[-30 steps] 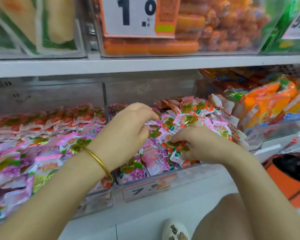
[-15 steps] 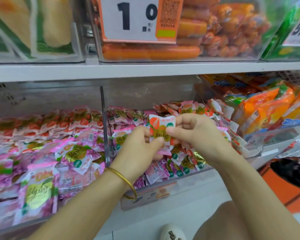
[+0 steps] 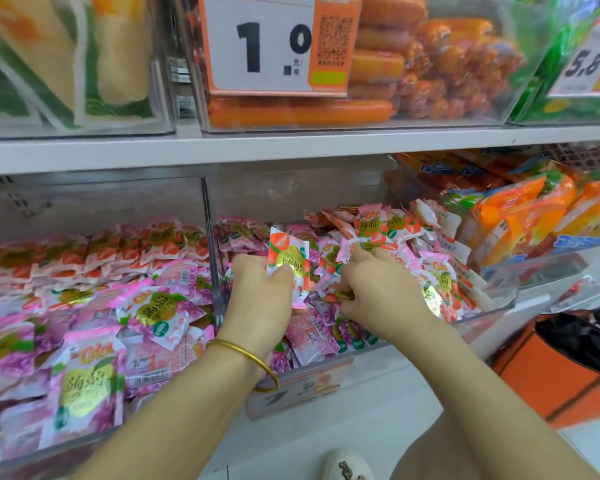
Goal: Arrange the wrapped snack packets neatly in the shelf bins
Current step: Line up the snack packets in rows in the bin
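A clear middle bin (image 3: 496,308) on the lower shelf holds a loose heap of pink and orange wrapped snack packets (image 3: 409,251). My left hand (image 3: 260,292) grips one white and orange packet (image 3: 288,258) upright above the heap, thumb across its front. My right hand (image 3: 378,292) is down in the heap just right of it, fingers curled round a packet (image 3: 340,295) among the pile. The left bin (image 3: 207,216) holds pink and purple packets (image 3: 153,313) in rough rows.
A price tag (image 3: 298,386) hangs on the middle bin's front. To the right is a bin of orange bags (image 3: 520,216). The shelf above (image 3: 291,147) carries bins of orange sausages (image 3: 378,64) and corn (image 3: 118,53). A shoe (image 3: 347,465) shows below.
Both hands lifted one packet out of the heap and held it together. Now only my left hand keeps it, while my right hand has gone back down into the pile.
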